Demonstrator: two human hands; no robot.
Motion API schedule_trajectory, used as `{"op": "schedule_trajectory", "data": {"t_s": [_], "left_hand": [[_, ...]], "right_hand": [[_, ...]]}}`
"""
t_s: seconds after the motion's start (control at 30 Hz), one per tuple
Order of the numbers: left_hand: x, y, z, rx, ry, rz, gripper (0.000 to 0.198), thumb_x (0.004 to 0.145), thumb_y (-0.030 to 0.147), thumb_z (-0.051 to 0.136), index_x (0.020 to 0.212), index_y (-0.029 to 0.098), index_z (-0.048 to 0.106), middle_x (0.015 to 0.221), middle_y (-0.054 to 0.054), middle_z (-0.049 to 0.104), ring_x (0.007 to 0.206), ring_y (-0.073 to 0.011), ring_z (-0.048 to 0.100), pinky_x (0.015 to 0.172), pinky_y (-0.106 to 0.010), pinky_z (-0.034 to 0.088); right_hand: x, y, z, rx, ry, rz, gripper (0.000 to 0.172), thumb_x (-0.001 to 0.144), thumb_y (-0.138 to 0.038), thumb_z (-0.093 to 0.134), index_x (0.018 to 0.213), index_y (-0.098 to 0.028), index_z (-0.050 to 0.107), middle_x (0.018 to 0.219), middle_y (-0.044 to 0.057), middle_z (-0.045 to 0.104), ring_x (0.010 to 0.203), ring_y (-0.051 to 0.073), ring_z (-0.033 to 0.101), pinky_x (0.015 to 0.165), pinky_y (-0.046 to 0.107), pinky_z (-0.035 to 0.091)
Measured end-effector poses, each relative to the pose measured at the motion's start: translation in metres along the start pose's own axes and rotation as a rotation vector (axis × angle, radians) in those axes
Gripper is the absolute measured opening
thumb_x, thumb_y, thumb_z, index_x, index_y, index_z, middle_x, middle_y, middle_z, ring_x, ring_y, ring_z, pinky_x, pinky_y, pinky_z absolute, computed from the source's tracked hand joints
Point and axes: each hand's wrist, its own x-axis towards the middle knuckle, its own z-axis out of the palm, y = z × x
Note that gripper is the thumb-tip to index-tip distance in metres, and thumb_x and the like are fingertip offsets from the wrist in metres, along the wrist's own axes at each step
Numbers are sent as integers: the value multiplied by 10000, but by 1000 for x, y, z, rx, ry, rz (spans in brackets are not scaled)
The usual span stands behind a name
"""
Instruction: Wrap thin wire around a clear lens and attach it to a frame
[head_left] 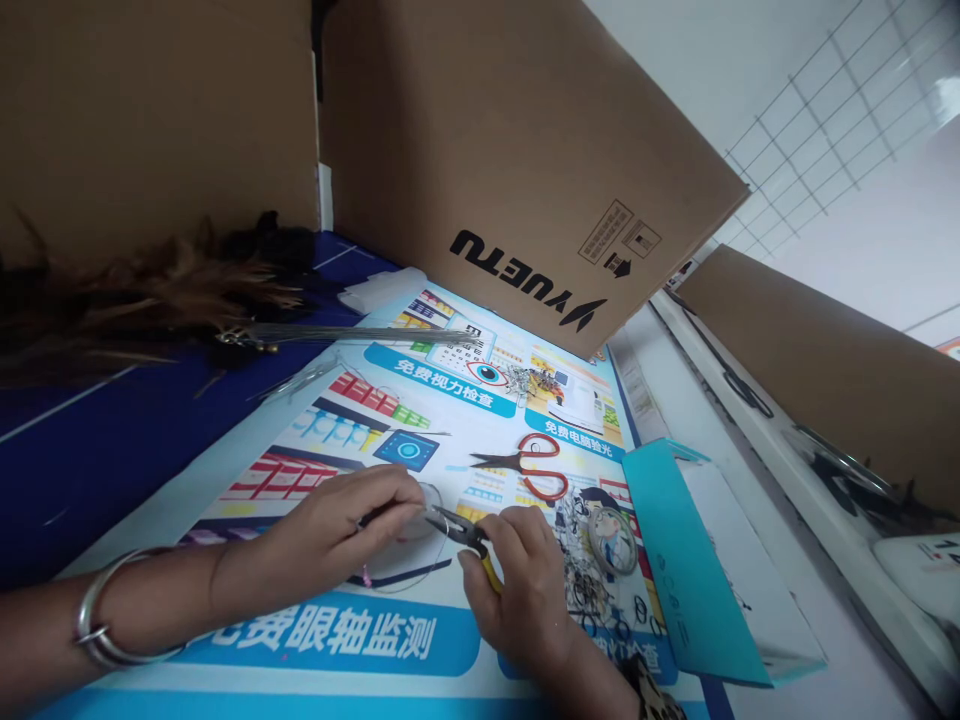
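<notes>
- Over the printed poster (pixel 442 640), the left hand (pixel 367 520) has finger and thumb pinched on a thin wire (pixel 405 588); the right hand (pixel 517 580) is wrapped around yellow-handled pliers (pixel 469 533), their tips beside the left fingertips.
- A slack pinch could let the wire spring away; a slip of the pliers could nip skin.
- Scissors (pixel 517 461) lie just beyond, their points near the left hand.
- Small metal bits (pixel 589 580) litter the poster, easily scattered by a sleeve.
- Behind stands a big cardboard box (pixel 525 150); brown feathers (pixel 187 290) lie left.

Beyond the pliers (pixel 469 535), scissors (pixel 517 462) block — passage lies left, teal box (pixel 690 570) walls right.
</notes>
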Motion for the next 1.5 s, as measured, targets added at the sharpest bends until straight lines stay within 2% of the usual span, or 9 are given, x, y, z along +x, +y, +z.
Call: {"op": "schedule_trajectory", "data": {"t_s": [0.13,0.27,0.4,0.5,0.73,1.0,1.27,1.37,1.5], "left_hand": [[1,2,3,-168,-134,-223,323,1019,400,479,817,210,644,760,0,652,708,-166,623,643,-251,507],[0,1,5,-293,-191,-343,325,986,449,502,808,206,627,748,13,586,687,-154,542,625,-246,472],[-3,0,8,-363,-187,-375,328,979,474,530,816,204,620,752,16,552,699,-150,502,636,-244,456],[-6,1,9,-434,-199,-396,359,995,524,527,842,209,605,727,30,493,662,-142,443,587,-232,409],[-7,2,9,-673,-330,-474,409,973,595,579,835,212,542,678,73,368,604,-117,297,522,-227,258],[-4,0,7,-826,-437,-547,462,943,661,620,840,223,517,647,94,326,571,-114,226,507,-240,184],[-4,5,8,-738,-365,-523,466,945,669,590,841,221,518,662,90,329,582,-112,255,509,-230,221],[-7,6,10,-595,-271,-482,415,975,609,544,830,220,532,671,74,379,594,-118,314,514,-222,285],[-9,7,13,-291,-122,-348,351,1008,469,489,792,207,578,716,22,550,656,-143,492,585,-241,433]], "right_hand": [[0,0,0,-72,26,-40,108,1013,-264,566,1078,-190,611,940,90,650,823,249,564,698,370,465],[1,-1,1,-102,26,-60,72,1024,-246,556,1047,-200,606,903,74,651,793,237,568,676,355,448],[2,-1,0,-95,8,-68,50,1022,-234,563,1027,-201,600,877,70,658,775,227,575,652,343,437],[3,-2,-2,-108,-18,-66,55,1019,-241,559,1026,-204,599,864,72,663,764,228,573,630,346,420],[3,-4,-6,-187,-5,-99,62,1009,-269,565,1015,-216,596,844,72,643,728,231,527,620,365,375],[4,-2,-7,-190,-26,-142,29,975,-248,603,979,-219,601,786,56,629,706,231,525,605,358,347],[3,-3,-4,-67,-67,-65,16,957,-231,620,959,-219,611,815,57,652,742,223,591,602,319,387],[2,-4,0,-31,-46,-36,35,966,-221,582,936,-222,598,810,53,645,732,215,594,611,314,401],[1,-6,6,11,-28,7,46,972,-219,558,952,-219,599,822,56,643,730,210,595,618,304,416]]}}
